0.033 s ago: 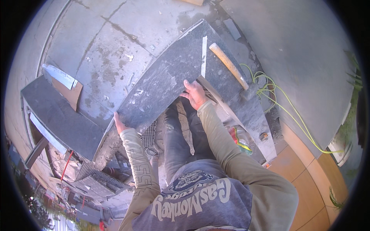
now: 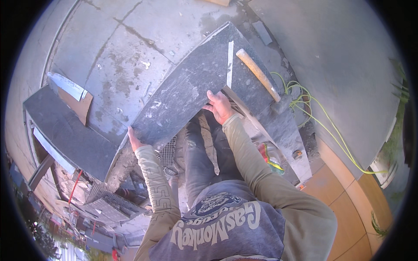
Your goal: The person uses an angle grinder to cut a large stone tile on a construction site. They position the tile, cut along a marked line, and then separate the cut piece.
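A long dark grey stone slab (image 2: 183,87), dusty with white smears, lies slanting across in front of me. My left hand (image 2: 135,140) grips its left end, the thumb along the edge and the other fingers mostly hidden. My right hand (image 2: 220,107) holds its near edge further right, thumb raised and fingers curled at the edge. Past the right hand, a second dark slab (image 2: 283,130) runs toward the lower right. On it rests a mallet with a pale wooden handle (image 2: 257,73) and a greyish head (image 2: 282,104). A white strip (image 2: 230,63) lies by the corner.
Another dark slab (image 2: 74,130) sits at the left, with a brown-and-white board piece (image 2: 76,98) on it. Yellow-green cord (image 2: 331,130) loops across the right. Black mesh sheets (image 2: 111,204) and rubble lie lower left. A colourful bag (image 2: 270,158) sits beside my right forearm.
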